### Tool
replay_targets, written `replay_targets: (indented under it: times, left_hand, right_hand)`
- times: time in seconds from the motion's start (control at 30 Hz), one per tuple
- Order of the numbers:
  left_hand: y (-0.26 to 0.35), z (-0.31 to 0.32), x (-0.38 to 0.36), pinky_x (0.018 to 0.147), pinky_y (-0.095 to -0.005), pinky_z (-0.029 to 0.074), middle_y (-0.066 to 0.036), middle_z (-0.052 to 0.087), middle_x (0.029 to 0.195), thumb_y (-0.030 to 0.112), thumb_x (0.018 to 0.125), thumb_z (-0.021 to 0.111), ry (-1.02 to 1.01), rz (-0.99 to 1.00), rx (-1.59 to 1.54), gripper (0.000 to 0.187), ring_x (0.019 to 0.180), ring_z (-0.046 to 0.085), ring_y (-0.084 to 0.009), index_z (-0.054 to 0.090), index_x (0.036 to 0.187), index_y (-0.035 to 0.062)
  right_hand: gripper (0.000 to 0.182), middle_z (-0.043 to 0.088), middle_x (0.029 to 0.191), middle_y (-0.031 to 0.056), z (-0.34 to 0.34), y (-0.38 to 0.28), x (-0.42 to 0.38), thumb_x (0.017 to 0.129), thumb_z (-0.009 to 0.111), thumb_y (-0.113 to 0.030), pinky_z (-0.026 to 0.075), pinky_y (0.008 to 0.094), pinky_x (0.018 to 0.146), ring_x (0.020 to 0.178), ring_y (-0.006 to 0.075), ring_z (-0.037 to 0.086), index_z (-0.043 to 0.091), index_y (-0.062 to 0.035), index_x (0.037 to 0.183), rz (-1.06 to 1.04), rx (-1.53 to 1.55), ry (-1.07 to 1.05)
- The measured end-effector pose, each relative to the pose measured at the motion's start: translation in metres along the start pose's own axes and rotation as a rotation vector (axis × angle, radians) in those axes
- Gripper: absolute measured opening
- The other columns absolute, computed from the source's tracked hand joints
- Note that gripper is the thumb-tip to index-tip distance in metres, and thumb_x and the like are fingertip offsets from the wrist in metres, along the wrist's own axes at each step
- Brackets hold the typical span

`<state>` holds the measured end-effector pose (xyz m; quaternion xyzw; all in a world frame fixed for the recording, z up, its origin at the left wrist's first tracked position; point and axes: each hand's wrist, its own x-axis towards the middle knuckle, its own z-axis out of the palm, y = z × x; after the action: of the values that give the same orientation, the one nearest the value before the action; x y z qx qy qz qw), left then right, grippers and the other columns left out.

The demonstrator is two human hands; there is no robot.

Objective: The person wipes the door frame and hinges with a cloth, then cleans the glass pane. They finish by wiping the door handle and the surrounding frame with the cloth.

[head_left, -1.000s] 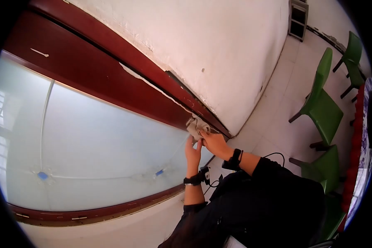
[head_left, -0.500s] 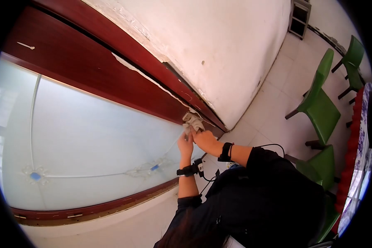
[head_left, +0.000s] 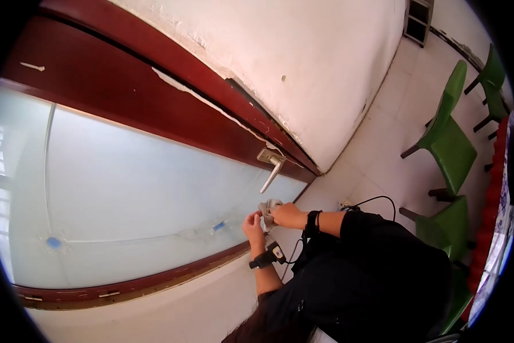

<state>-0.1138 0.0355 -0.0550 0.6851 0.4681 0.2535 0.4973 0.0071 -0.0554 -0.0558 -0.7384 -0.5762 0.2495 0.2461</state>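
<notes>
A crumpled greyish cloth (head_left: 270, 209) is bunched up in front of the door's glass. My right hand (head_left: 290, 216) is closed around its right side. At the cloth's left edge, my left hand (head_left: 253, 226) has its fingers curled in a pinch, seemingly on the fabric. Just above both hands is the metal door handle (head_left: 275, 166), a lever on a plate, and neither hand touches it. It is fixed to a dark red door (head_left: 137, 97) with a frosted glass panel (head_left: 137, 183).
Paint is chipped along the door's edge, beside a white wall (head_left: 257, 51) with worn plaster. Green chairs (head_left: 451, 151) stand on the tiled floor at the right, near a table with a red-edged cloth (head_left: 491, 223). A dark cable (head_left: 382, 198) runs near my right arm.
Both hands and the cloth have come off the door handle and moved down towards my body. The lever, covered before, is now in plain sight.
</notes>
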Motion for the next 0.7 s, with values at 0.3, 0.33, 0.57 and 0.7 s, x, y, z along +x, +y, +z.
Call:
replay_targets:
  times: [0.3,0.33,0.57,0.7]
  left_hand:
    - [0.065,0.023,0.006,0.069,-0.0230,0.042,-0.009,0.059,0.089,0.008,0.082,0.048,-0.051,0.078,-0.053,0.018,0.080,0.054,-0.0116,0.056,0.095,-0.0016]
    - [0.061,0.027,0.009,0.072,-0.0259,0.042,-0.011,0.057,0.094,0.007,0.081,0.049,-0.076,0.127,-0.021,0.020,0.085,0.054,-0.0147,0.055,0.098,-0.0007]
    - [0.063,0.049,0.013,0.091,-0.0318,0.033,-0.014,0.048,0.114,0.004,0.076,0.050,-0.194,0.429,0.220,0.039,0.109,0.043,-0.0231,0.044,0.115,0.0001]
    - [0.062,0.054,0.011,0.093,-0.0332,0.031,-0.017,0.045,0.118,0.007,0.076,0.052,-0.202,0.503,0.261,0.042,0.111,0.041,-0.0290,0.042,0.116,-0.0003]
  right_hand:
    - [0.036,0.057,0.068,0.0157,-0.102,0.019,-0.040,0.069,0.050,-0.024,0.044,0.0417,0.055,0.062,0.0335,0.055,0.055,-0.0124,0.103,0.033,0.213,0.243]
    - [0.038,0.058,0.071,0.0156,-0.108,0.022,-0.041,0.067,0.051,-0.024,0.044,0.0422,0.057,0.065,0.0327,0.056,0.054,-0.0109,0.102,0.099,0.210,0.311]
    - [0.042,0.057,0.072,0.0158,-0.118,0.026,-0.014,0.069,0.053,-0.010,0.044,0.0381,0.055,0.065,0.0329,0.055,0.045,-0.0075,0.110,0.011,0.243,0.716]
    - [0.043,0.056,0.072,0.0177,-0.095,0.038,0.021,0.071,0.054,-0.012,0.045,0.0379,0.054,0.061,0.0320,0.055,0.046,-0.0031,0.112,-0.034,0.231,0.730]
